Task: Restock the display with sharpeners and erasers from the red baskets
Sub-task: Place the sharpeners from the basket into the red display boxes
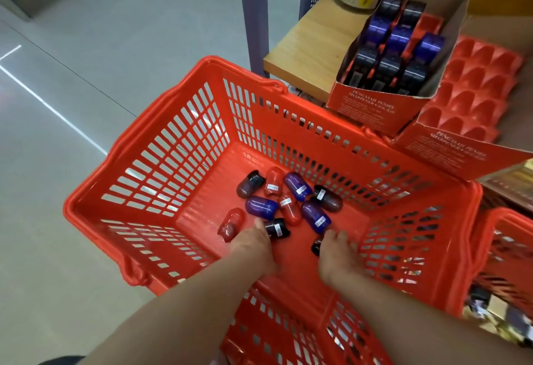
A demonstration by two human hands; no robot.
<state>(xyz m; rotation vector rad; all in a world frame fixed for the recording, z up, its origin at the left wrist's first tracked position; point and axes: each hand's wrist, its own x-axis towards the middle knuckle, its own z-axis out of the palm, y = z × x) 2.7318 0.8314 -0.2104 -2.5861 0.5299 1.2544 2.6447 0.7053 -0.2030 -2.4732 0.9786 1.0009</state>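
A red basket stands below me with several capsule-shaped sharpeners in red, purple and black loose on its floor. Both my arms reach into it. My left hand is at the near edge of the pile, its fingers curled down over the near end of a red sharpener, its thumb beside a black one. My right hand curls its fingers round a black sharpener. On the wooden shelf, an open display box holds rows of purple and black sharpeners.
A second display box with an empty red moulded tray lies to the right of the first. Another red basket sits at the right edge. A blue shelf post rises behind the basket. Grey floor lies to the left.
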